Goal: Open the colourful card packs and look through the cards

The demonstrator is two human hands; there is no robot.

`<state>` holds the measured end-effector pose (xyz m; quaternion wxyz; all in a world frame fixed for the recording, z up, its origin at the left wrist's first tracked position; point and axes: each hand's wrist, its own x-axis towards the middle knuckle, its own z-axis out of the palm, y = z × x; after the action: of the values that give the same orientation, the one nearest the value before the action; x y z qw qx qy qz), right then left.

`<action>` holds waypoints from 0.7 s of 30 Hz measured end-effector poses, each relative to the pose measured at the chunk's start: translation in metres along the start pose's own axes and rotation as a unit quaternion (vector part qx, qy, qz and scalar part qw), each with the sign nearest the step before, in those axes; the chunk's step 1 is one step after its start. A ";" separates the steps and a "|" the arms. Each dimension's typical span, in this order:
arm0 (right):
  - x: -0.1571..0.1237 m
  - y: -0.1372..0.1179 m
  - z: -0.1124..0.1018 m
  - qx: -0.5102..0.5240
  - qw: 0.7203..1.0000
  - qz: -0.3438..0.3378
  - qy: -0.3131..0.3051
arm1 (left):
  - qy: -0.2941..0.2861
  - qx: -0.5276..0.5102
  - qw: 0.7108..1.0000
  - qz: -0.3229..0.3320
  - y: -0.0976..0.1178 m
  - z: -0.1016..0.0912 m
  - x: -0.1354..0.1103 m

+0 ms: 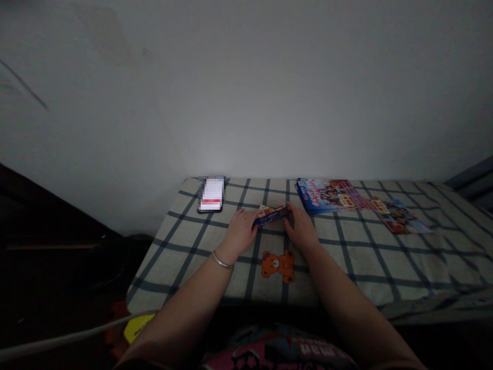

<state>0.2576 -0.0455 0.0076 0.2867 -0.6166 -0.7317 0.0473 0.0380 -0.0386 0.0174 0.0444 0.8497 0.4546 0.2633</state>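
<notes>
Between my hands is a small blue, red and white printed piece (270,215), which looks like folded card or a flat box; its exact kind is not clear. My left hand (242,228) grips its left end, thumb at the near side and fingers over the far side. At the right end my right hand (301,226) holds it the same way. It sits at or just above the checked cloth (239,277), above a printed orange bear (278,266). A silver bangle (221,260) circles my left wrist.
A lit phone (211,195) lies at the back left of the table. Glossy printed leaflets (327,195) are stacked at the back right, with another leaflet (400,215) overlapping beside them. A bare wall (254,103) rises directly behind the table. Something yellow (137,326) shows below the left edge.
</notes>
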 end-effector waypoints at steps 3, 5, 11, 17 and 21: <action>0.000 -0.001 -0.002 0.017 1.000 0.000 -0.005 | -0.015 -0.001 1.000 0.026 0.001 -0.002 0.001; -0.001 -0.003 -0.002 0.022 1.000 -0.002 -0.006 | -0.037 0.001 0.998 0.053 0.001 -0.004 0.001; -0.001 -0.004 -0.004 0.010 1.000 -0.014 -0.012 | -0.064 -0.011 0.992 0.110 0.002 -0.005 0.001; -0.001 -0.004 -0.005 0.000 0.999 -0.026 -0.022 | -0.051 0.015 0.991 0.121 0.001 -0.003 -0.003; -0.002 -0.004 -0.003 -0.019 0.999 -0.024 -0.031 | -0.056 0.019 0.991 0.121 0.003 -0.003 -0.004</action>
<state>0.2559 -0.0488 0.0115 0.2532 -0.6021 -0.7558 0.0458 0.0372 -0.0441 0.0198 0.0218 0.9126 0.3501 0.2101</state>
